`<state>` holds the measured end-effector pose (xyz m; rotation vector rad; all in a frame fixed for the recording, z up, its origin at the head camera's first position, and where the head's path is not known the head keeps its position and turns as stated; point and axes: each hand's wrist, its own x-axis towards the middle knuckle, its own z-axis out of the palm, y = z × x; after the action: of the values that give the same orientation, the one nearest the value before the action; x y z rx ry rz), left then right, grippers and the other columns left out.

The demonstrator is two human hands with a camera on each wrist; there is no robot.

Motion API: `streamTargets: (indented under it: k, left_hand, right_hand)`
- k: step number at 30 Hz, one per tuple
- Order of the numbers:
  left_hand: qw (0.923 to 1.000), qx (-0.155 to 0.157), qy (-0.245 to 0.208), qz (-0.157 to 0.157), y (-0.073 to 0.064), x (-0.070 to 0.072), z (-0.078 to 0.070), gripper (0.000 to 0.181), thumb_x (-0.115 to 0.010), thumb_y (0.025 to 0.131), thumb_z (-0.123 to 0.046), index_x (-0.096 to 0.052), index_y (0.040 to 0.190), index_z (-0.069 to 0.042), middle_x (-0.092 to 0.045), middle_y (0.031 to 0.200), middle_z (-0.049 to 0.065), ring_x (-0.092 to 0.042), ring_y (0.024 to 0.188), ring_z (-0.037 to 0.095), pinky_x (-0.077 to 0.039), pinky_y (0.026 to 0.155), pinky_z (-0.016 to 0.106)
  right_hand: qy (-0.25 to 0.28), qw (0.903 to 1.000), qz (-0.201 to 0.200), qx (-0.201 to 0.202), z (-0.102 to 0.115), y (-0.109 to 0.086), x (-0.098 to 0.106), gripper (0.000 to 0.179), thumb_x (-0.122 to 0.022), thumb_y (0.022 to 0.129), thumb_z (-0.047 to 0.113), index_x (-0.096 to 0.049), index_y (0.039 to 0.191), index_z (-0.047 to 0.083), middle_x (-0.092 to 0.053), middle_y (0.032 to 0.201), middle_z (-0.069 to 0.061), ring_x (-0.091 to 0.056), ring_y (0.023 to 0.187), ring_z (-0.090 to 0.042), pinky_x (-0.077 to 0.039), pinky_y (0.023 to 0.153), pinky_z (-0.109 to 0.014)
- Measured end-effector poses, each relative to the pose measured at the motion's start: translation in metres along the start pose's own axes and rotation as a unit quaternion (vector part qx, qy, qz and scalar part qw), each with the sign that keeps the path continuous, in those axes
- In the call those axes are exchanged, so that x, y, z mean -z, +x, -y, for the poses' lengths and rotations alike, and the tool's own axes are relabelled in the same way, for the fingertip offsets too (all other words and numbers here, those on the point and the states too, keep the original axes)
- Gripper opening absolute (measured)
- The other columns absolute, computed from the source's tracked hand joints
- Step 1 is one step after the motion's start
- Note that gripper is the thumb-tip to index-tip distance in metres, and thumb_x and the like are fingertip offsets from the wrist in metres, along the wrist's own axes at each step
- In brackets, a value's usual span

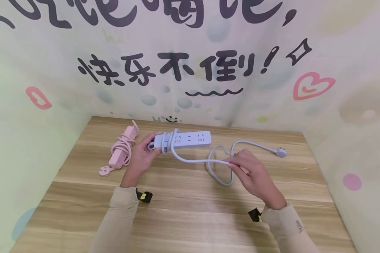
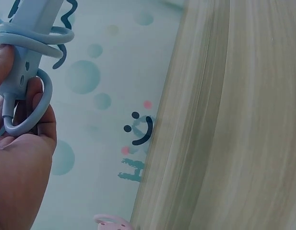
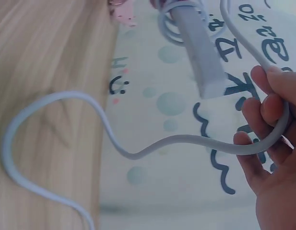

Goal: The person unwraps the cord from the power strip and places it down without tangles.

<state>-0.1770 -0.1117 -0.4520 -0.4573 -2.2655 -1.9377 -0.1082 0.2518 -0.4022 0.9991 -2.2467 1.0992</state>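
My left hand (image 1: 142, 154) grips the left end of a light blue power strip (image 1: 193, 139), which is held above the table with its sockets facing up. A few turns of its cord (image 2: 28, 38) loop around that end, close to my thumb. My right hand (image 1: 251, 172) pinches the same cord (image 3: 181, 139) between thumb and fingers, to the right of the strip. From the strip to these fingers the cord runs with a slight sag. Beyond them it makes a loose loop and ends at a plug (image 1: 280, 152) on the right of the table.
A pink power strip (image 1: 116, 159), wound in its own cord, lies at the left of the wooden table (image 1: 183, 225), with its plug (image 1: 104, 171) beside it. Behind the table hangs a printed backdrop (image 1: 145, 102) with dark lettering; similar panels stand at both sides.
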Motion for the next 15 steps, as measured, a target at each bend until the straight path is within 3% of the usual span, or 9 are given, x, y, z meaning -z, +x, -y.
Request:
streamTargets:
  k: [6, 15]
  left_hand:
    - [0.9999, 0.0, 0.016, -0.002, -0.001, -0.002, 0.002, 0.056, -0.073, 0.085, 0.008, -0.057, 0.139, 0.005, -0.06, 0.14, 0.026, -0.059, 0.115, 0.012, -0.053, 0.093, 0.011]
    - [0.9994, 0.011, 0.032, -0.001, -0.001, -0.004, 0.001, 0.057, -0.075, 0.085, 0.005, -0.058, 0.139, 0.001, -0.06, 0.142, 0.023, -0.06, 0.121, 0.027, -0.052, 0.095, 0.01]
  right_hand:
    - [0.02, 0.9975, -0.064, 0.021, 0.004, 0.015, 0.005, 0.016, -0.071, 0.09, -0.004, -0.077, 0.103, 0.002, -0.072, 0.086, -0.007, -0.06, 0.084, -0.012, -0.047, 0.08, -0.017]
    - [0.007, 0.9957, -0.092, -0.01, 0.006, 0.036, 0.015, 0.03, -0.073, 0.079, -0.018, -0.078, 0.101, 0.002, -0.066, 0.077, -0.001, -0.05, 0.072, -0.003, -0.039, 0.064, -0.017]
